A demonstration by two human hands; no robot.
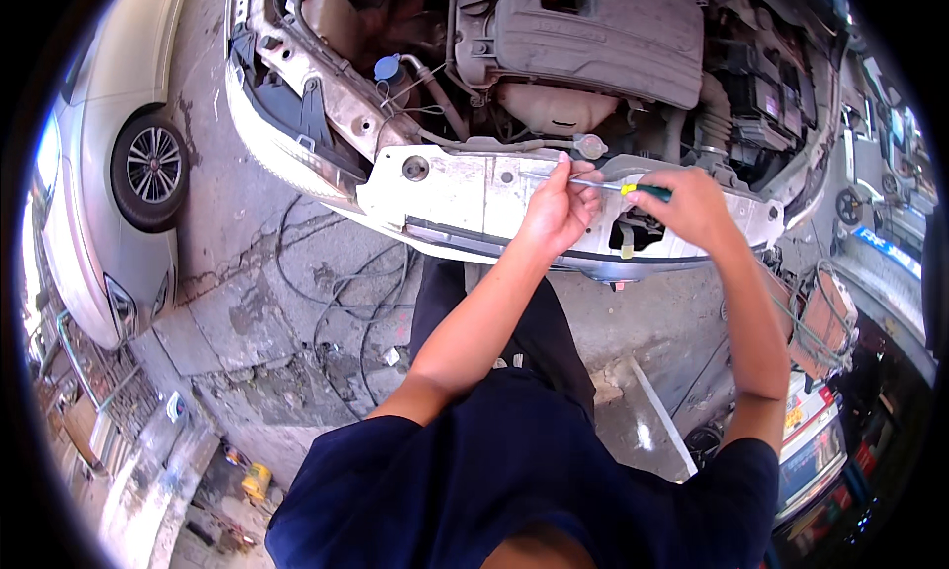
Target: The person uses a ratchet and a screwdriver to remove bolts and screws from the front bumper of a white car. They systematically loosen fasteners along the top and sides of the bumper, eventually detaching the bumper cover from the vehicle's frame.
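A screwdriver with a green and yellow handle lies across both of my hands over a car's front panel. My right hand is closed on its handle. Fingers of my left hand pinch the thin metal shaft, whose tip points left along the white front crossmember. Both hands hover at the panel's middle, just above a dark latch opening. Behind them the open engine bay shows a grey engine cover and a blue-capped reservoir.
A silver car is parked at the left on cracked concrete. Black cables trail over the ground below the bumper. A reddish wire crate stands at the right, with clutter and boxes around the lower edges.
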